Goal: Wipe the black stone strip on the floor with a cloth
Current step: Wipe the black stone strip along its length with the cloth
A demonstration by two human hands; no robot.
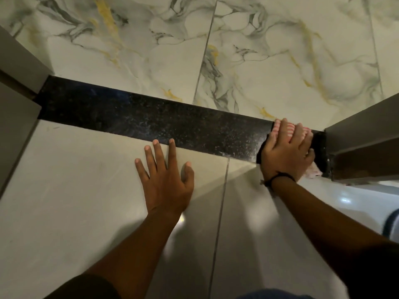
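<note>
Cloth (287,128) is pressed flat under the right hand (285,152) at the black stone strip (151,121)'s right end, whose length runs leftward past the left hand (166,180), splayed, grasping nothing.

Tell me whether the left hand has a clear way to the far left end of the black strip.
Probably yes. The left hand lies flat on the plain tile with its fingertips at the near edge of the black stone strip, and nothing lies on the strip or the tile toward that end. The right hand presses the cloth at the opposite end.
</note>
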